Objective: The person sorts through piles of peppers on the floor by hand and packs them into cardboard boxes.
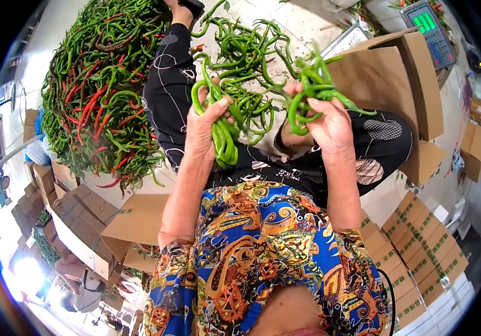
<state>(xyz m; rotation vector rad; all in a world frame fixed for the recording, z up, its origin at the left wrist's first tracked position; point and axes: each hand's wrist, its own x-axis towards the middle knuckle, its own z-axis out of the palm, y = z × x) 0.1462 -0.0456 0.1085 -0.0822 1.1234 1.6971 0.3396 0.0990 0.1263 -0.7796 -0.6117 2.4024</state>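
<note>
My left hand (209, 120) is closed round a bunch of long green chili peppers (225, 140), with the thumb pressed over them. On the other side, my right hand (329, 120) grips a second bunch of green chili peppers (314, 84), some curling out past the fingers and slightly blurred. Between and beyond the hands, loose green chilies (246, 50) lie spread on the pale floor. Close to my right hand stands an open cardboard box (372, 75); its inside is hidden from this angle.
A large heap of green and red chilies (97, 95) rises at the left beside my leg. At upper right stands a digital scale (432, 36) with a lit green display. Stacked cartons (425, 246) are at lower right, more boxes (83, 224) at lower left, near another person (83, 285).
</note>
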